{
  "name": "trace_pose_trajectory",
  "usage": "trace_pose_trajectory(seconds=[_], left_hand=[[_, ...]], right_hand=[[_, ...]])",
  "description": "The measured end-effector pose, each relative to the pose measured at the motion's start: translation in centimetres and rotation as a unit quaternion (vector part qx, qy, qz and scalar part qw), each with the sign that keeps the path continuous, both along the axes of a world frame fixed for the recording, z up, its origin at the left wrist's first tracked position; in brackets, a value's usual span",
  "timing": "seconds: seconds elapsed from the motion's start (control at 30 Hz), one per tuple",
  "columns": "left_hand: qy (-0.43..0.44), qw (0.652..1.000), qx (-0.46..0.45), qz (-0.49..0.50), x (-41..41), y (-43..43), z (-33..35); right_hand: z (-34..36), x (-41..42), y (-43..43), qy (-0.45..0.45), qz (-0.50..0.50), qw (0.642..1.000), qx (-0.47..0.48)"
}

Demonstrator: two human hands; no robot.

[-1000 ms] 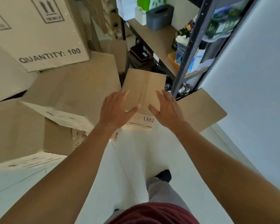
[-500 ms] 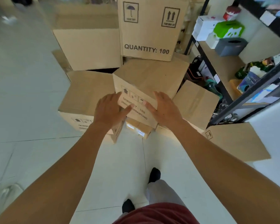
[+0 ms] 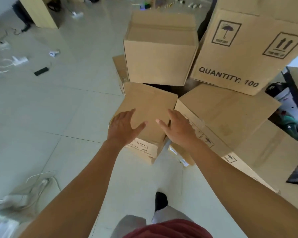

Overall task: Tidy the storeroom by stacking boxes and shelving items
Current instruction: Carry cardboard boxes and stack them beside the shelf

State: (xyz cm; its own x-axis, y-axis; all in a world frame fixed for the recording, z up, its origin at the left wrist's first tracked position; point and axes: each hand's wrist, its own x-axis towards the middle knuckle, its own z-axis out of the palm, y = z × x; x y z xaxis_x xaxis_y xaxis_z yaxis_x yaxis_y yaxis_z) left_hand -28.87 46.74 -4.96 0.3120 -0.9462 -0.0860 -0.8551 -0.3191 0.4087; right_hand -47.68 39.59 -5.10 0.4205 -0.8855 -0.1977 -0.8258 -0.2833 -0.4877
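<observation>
Head view: small cardboard box, fronting the carton pile, is touched by left hand and right hand, grips spread apart; opposite sides should be clasped squarely before lifting.

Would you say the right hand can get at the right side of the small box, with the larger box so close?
Probably yes: the right hand is at the small box's right edge, where a gap opens beside the larger box; they close up only at the far corner.
</observation>
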Motion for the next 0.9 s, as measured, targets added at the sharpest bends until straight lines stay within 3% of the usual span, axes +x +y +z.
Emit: trace_pose_trajectory(seconds=[0.27,0.9], left_hand=[[0.006,0.999,0.015,0.028,9.3,-3.6,-1.6],[0.002,0.999,0.039,-0.014,44.9,-11.8,-1.2]], right_hand=[[-1.3,9.9,-5.0,0.036,0.063,0.997,0.016],[-1.9,44.8,-11.9,0.029,0.046,0.998,0.017]])
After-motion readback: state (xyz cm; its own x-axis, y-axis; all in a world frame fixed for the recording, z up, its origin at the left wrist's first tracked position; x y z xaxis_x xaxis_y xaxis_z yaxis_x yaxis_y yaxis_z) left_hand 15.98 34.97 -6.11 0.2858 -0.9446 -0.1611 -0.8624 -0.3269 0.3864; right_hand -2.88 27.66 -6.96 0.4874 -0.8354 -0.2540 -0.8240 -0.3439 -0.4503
